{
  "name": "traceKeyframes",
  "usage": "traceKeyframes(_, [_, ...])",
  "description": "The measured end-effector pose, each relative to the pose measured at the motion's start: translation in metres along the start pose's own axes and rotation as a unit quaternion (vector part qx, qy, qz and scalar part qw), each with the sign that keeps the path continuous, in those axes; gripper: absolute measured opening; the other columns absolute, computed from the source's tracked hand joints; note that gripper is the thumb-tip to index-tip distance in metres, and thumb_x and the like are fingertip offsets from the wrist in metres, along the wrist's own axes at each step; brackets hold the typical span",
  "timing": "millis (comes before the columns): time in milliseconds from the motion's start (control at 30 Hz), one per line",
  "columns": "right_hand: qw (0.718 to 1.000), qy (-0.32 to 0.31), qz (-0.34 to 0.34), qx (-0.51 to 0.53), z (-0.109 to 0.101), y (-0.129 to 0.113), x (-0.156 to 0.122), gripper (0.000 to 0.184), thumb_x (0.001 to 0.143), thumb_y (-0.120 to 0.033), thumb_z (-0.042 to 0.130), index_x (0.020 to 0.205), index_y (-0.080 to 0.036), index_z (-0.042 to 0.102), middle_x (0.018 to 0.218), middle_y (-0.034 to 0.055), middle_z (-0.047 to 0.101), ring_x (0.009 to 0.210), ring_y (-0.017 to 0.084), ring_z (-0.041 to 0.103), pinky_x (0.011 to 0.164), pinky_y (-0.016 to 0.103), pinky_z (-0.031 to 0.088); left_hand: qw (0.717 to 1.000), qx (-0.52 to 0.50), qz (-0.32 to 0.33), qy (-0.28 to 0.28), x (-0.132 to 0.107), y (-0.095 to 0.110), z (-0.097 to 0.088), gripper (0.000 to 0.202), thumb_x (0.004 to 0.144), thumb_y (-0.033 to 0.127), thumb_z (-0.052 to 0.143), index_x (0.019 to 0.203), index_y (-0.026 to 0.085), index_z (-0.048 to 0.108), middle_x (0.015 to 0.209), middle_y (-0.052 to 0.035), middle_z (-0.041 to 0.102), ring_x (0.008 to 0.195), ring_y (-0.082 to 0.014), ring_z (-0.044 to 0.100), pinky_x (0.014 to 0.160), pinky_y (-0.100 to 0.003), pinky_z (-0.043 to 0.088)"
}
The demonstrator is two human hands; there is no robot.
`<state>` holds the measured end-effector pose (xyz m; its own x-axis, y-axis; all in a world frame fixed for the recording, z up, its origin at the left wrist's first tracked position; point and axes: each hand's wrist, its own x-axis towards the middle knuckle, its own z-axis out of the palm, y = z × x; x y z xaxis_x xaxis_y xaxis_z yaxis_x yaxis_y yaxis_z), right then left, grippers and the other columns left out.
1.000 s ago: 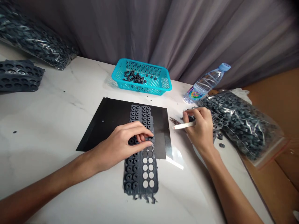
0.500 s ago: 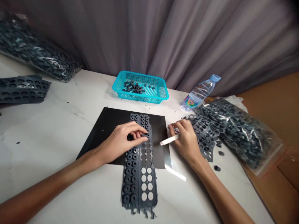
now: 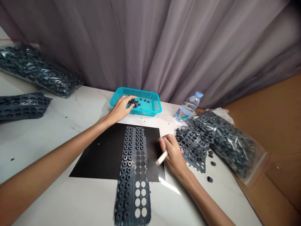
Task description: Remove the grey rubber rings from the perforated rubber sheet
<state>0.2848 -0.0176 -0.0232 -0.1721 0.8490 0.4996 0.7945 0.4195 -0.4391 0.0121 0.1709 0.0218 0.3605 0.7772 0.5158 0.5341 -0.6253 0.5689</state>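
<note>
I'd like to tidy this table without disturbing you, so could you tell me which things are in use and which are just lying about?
In use: left hand at the rings in the basket; right hand holding a white stick; grey sheet on the black mat.
Lying about: water bottle; right bag; left bag; punched sheets; sheet stack.

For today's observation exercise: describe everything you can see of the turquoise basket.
The turquoise basket is shallow, rectangular, apparently plastic, with perforated walls. It sits upright on the white marbled table, just beyond the black mat, before the curtain. Small dark rings lie inside. The left hand reaches over its near-left rim onto the rings.
</note>
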Motion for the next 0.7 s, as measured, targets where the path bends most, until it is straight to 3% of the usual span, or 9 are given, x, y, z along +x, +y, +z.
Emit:
traceKeyframes(133, [0.987, -0.004, 0.059, 0.151, -0.005, -0.008, 0.0, 0.057, 0.12, -0.052, 0.025, 0.11, -0.024, 0.073, 0.108, 0.0109, 0.068, 0.105, 0.028, 0.065, 0.096, 0.047, 0.052, 0.997, -0.031, 0.026, -0.065, -0.066, 0.044, 0.006, 0.014, 0.108, 0.028, 0.061, 0.114, 0.019, 0.07, 0.112, -0.0048, 0.074, 0.107, -0.0203, 0.068, 0.103, -0.04, 0.056])
traceKeyframes(233, [0.931, -0.086, 0.147, 0.323, -0.006, -0.017, -0.001, 0.068, 0.118, -0.064, 0.018, 0.113, -0.022, 0.071, 0.087, 0.0063, 0.067, 0.073, 0.022, 0.065, 0.071, 0.039, 0.054, 0.984, -0.048, 0.061, -0.16, -0.11, 0.071, 0.007, 0.013, 0.108, 0.031, 0.063, 0.114, 0.022, 0.07, 0.114, -0.0056, 0.07, 0.114, -0.0235, 0.066, 0.104, -0.043, 0.055])
traceKeyframes(300, [0.891, -0.119, 0.198, 0.392, -0.005, -0.022, -0.001, 0.062, 0.117, -0.066, 0.029, 0.107, -0.021, 0.069, 0.074, 0.0027, 0.065, 0.059, 0.019, 0.063, 0.061, 0.034, 0.052, 0.975, -0.056, 0.054, -0.207, -0.127, 0.079, 0.008, 0.014, 0.107, 0.031, 0.065, 0.118, 0.023, 0.069, 0.119, -0.0058, 0.068, 0.115, -0.0241, 0.067, 0.105, -0.044, 0.055])
traceKeyframes(400, [0.874, -0.128, 0.219, 0.414, 0.0, -0.024, 0.001, 0.04, 0.108, -0.058, 0.065, 0.097, -0.02, 0.066, 0.074, 0.0024, 0.071, 0.063, 0.019, 0.07, 0.065, 0.031, 0.056, 0.971, -0.07, 0.027, -0.229, -0.136, 0.077, 0.01, 0.019, 0.106, 0.032, 0.067, 0.123, 0.024, 0.066, 0.122, -0.0056, 0.065, 0.115, -0.0239, 0.068, 0.105, -0.044, 0.056])
traceKeyframes(467, [0.867, -0.13, 0.223, 0.426, 0.003, -0.023, 0.002, 0.033, 0.1, -0.05, 0.08, 0.096, -0.02, 0.066, 0.078, 0.003, 0.074, 0.067, 0.019, 0.073, 0.068, 0.03, 0.059, 0.971, -0.078, 0.019, -0.227, -0.137, 0.073, 0.012, 0.024, 0.105, 0.033, 0.068, 0.128, 0.025, 0.063, 0.122, -0.0054, 0.064, 0.115, -0.0241, 0.068, 0.105, -0.045, 0.057])
traceKeyframes(700, [0.845, -0.139, 0.241, 0.456, 0.013, -0.021, 0.0, 0.025, 0.097, -0.041, 0.079, 0.097, -0.019, 0.067, 0.072, 0.0004, 0.071, 0.056, 0.016, 0.068, 0.056, 0.028, 0.059, 0.972, -0.074, 0.013, -0.223, -0.139, 0.073, 0.013, 0.035, 0.104, 0.033, 0.068, 0.138, 0.028, 0.062, 0.134, -0.0081, 0.058, 0.127, -0.0264, 0.065, 0.116, -0.048, 0.053])
